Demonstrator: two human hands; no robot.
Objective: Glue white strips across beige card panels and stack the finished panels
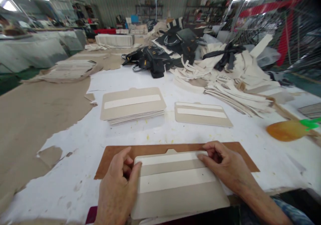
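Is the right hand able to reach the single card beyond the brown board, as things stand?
Probably yes. The right hand holds the near card by its corner, and the single card lies straight ahead of it. Only flat table and the board lie between.

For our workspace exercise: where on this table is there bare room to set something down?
Bare table lies between the brown board and the card stack, and left of the left hand. Piled strips and black bags crowd the far right.
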